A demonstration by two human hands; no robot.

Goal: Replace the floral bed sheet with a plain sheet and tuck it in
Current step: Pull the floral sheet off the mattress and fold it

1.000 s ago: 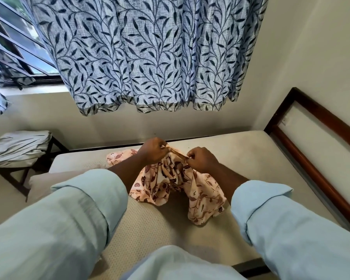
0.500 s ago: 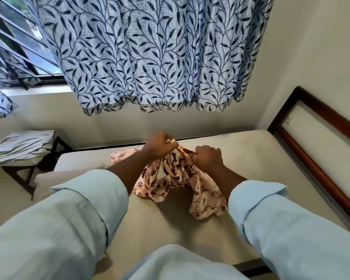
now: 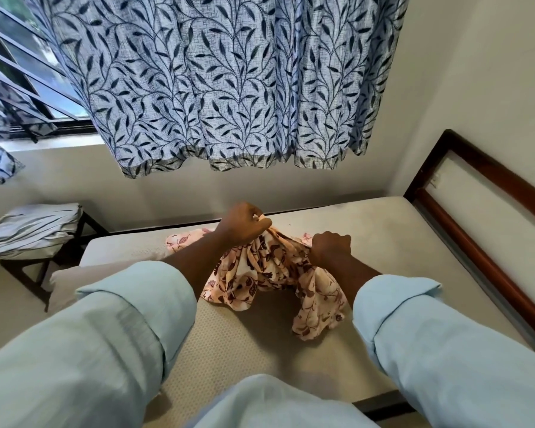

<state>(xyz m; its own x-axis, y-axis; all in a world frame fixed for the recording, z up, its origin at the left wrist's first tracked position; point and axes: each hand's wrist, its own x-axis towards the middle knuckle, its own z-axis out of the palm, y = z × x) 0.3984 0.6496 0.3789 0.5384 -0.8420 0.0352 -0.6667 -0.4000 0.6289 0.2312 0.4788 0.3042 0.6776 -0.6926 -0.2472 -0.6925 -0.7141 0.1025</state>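
The floral sheet (image 3: pixel 260 279), peach with dark brown flowers, is bunched up above the bare cream mattress (image 3: pixel 383 242). My left hand (image 3: pixel 244 225) grips its upper bunch in a fist, raised a little. My right hand (image 3: pixel 331 247) grips another gathered part just to the right, lower down. Loose folds of the sheet hang down between and below both hands onto the mattress. A folded pale grey plain sheet (image 3: pixel 31 230) lies on a dark stool (image 3: pixel 44 267) at the left of the bed.
A dark wooden headboard (image 3: pixel 476 242) runs along the right side against the wall. A blue leaf-patterned curtain (image 3: pixel 229 88) hangs above the far side of the bed, with a window (image 3: pixel 22 75) at the upper left. A pale pillow (image 3: pixel 74 282) lies at the bed's left edge.
Both hands have gathered the floral sheet into a tighter bunch. My left hand has risen slightly with its fistful, and the stretched edge between the hands is gone.
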